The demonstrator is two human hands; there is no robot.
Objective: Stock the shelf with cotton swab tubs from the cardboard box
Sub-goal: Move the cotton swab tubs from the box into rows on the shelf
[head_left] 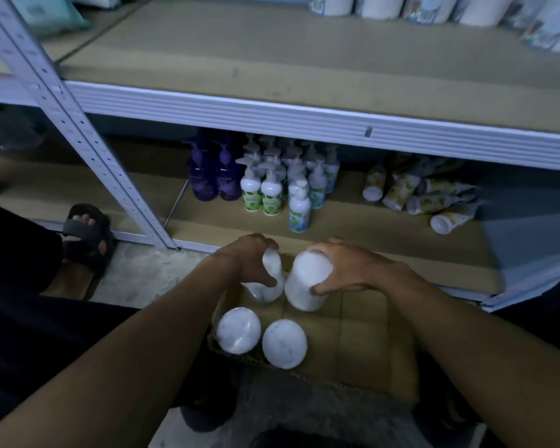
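An open cardboard box (353, 344) sits low in front of me, below the shelf unit. My left hand (251, 260) is closed around a white cotton swab tub (270, 279) at the box's far edge. My right hand (346, 270) grips a second white tub (304, 282) right beside it, tilted. Two more white tubs stand upright in the box's near left corner, one tub (238, 329) next to the other tub (284, 343). The middle shelf board (272, 59) is bare in its centre, with similar white tubs (434, 8) lined along its back right.
On the lower shelf stand purple pump bottles (207, 176), white pump bottles (272, 189) and fallen yellow tubes (417, 195). A grey upright post (78, 124) slants at left. Another person's sandalled foot (84, 234) rests on the floor at left.
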